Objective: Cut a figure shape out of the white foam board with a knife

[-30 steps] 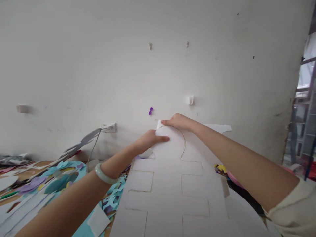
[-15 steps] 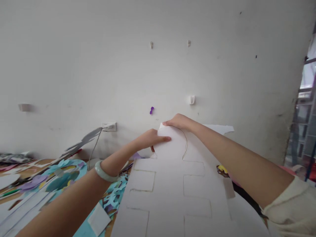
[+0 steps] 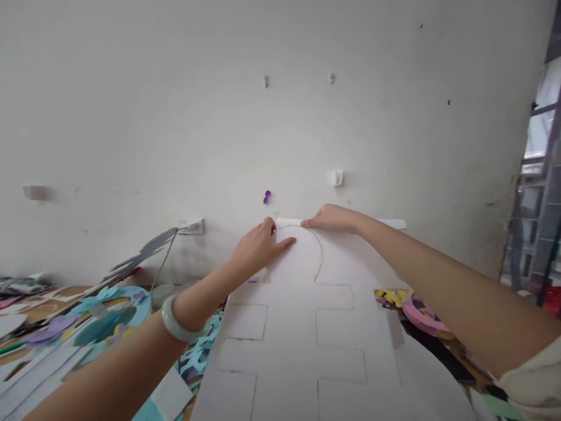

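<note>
A large white sheet [image 3: 293, 327] with a pencilled, stepped outline and a rounded top rises in front of me toward the wall. At its upper left edge is my left hand [image 3: 262, 242], thumb lying across the front and fingers curled at the edge. My right hand [image 3: 328, 217] grips the top edge, its thumb near the top of the curved line and its other fingers hidden behind the sheet. A pale bracelet [image 3: 174, 321] is on my left wrist.
Blue, purple and white paper cutouts [image 3: 109, 324] cover the table at left. A pink ring [image 3: 423, 316] and yellow pieces [image 3: 390, 297] lie at right. Behind stands a grey wall [image 3: 175, 117] with a socket [image 3: 191, 226] and a white hook [image 3: 338, 178].
My hands have moved apart along the top of the sheet, the right one to the right and the left one slightly up and left. The pink ring now shows more.
</note>
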A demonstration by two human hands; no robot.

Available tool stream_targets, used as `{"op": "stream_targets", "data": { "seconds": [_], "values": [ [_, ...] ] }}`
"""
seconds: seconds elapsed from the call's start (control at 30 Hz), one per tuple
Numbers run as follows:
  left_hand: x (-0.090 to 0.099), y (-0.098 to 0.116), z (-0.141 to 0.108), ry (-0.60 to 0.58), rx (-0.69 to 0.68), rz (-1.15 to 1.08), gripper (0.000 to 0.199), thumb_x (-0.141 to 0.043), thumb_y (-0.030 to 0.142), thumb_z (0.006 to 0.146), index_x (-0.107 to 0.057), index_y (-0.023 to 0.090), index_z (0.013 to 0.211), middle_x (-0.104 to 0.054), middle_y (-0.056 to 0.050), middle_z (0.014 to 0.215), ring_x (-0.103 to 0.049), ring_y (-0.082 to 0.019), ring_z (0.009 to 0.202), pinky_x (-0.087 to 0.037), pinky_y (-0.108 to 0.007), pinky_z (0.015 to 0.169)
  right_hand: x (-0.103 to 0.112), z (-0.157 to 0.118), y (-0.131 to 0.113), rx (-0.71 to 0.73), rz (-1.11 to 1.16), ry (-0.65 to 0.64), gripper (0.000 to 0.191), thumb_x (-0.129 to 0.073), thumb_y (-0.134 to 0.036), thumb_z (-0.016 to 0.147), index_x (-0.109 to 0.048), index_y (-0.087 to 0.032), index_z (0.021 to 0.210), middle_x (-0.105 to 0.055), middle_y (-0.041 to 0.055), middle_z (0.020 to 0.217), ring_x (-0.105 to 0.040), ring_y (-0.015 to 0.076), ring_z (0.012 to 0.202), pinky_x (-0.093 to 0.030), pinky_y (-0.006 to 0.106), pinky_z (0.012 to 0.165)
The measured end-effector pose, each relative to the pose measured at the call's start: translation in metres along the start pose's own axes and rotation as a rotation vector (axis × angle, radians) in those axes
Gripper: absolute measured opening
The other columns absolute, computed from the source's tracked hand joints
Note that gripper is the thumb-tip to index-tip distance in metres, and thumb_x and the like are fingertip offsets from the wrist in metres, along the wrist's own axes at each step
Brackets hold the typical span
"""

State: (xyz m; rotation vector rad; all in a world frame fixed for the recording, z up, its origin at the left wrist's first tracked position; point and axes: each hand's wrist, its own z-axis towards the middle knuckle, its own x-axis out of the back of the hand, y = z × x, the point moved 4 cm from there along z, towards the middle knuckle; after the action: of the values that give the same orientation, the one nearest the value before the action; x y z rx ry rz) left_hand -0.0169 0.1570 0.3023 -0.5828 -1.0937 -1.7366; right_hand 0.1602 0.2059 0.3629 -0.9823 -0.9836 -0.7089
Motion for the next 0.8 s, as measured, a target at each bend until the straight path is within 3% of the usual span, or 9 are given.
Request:
{"op": "stream_targets", "data": {
  "seconds": [0.13, 0.27, 0.37, 0.57, 0.8],
  "values": [
    [-0.002, 0.012, -0.009, 0.116, -0.054, 0.031, 0.038, -0.057, 0.047, 0.084, -0.053, 0.02, 0.109, -0.055, -0.016, 0.126, -0.052, -0.035, 0.12, -0.042, -0.045, 0.099, -0.006, 0.001, -0.001, 0.028, 0.038, 0.048, 0.046, -0.068, -0.047, 0.082, -0.044, -0.022, 0.052, -0.044, -0.0018, 0.052, -0.048, 0.0158, 0.055, -0.031, 0.03, 0.056],
    [-0.007, 0.017, -0.01, 0.148, -0.092, -0.012, 0.044, -0.046, 0.043, 0.092, -0.047, 0.018, 0.128, -0.045, -0.017, 0.14, -0.046, -0.034, 0.129, -0.037, -0.049, 0.107, -0.013, 0.007, 0.0, 0.082, 0.138, 0.065, 0.05, -0.07, -0.05, 0.079, -0.04, -0.022, 0.05, -0.038, -0.0046, 0.049, -0.038, 0.012, 0.049, -0.024, 0.03, 0.053],
    [-0.012, 0.014, -0.007, 0.134, -0.113, -0.068, 0.043, -0.04, 0.043, 0.095, -0.047, 0.018, 0.129, -0.048, -0.016, 0.139, -0.048, -0.032, 0.129, -0.039, -0.047, 0.106, -0.018, 0.012, 0.003, 0.114, 0.258, 0.072, 0.047, -0.073, -0.049, 0.076, -0.043, -0.021, 0.052, -0.039, -0.0055, 0.051, -0.036, 0.0105, 0.049, -0.024, 0.029, 0.052],
    [-0.019, 0.008, -0.004, 0.134, -0.136, -0.152, 0.035, -0.045, 0.043, 0.094, -0.046, 0.022, 0.121, -0.05, -0.013, 0.136, -0.049, -0.029, 0.127, -0.04, -0.044, 0.105, -0.031, 0.013, 0.012, 0.114, 0.499, 0.034, 0.04, -0.071, -0.045, 0.078, -0.049, -0.02, 0.056, -0.045, -0.0047, 0.051, -0.04, 0.0107, 0.049, -0.028, 0.027, 0.05],
    [-0.023, 0.009, -0.005, 0.109, -0.061, -0.212, 0.026, -0.045, 0.047, 0.093, -0.046, 0.024, 0.105, -0.055, -0.011, 0.124, -0.063, -0.025, 0.096, -0.051, -0.04, 0.084, -0.038, 0.009, 0.016, 0.14, 0.643, -0.024, 0.032, -0.065, -0.044, 0.083, -0.057, -0.02, 0.064, -0.059, 0.0006, 0.059, -0.052, 0.0147, 0.053, -0.04, 0.028, 0.053]
  ]
}}
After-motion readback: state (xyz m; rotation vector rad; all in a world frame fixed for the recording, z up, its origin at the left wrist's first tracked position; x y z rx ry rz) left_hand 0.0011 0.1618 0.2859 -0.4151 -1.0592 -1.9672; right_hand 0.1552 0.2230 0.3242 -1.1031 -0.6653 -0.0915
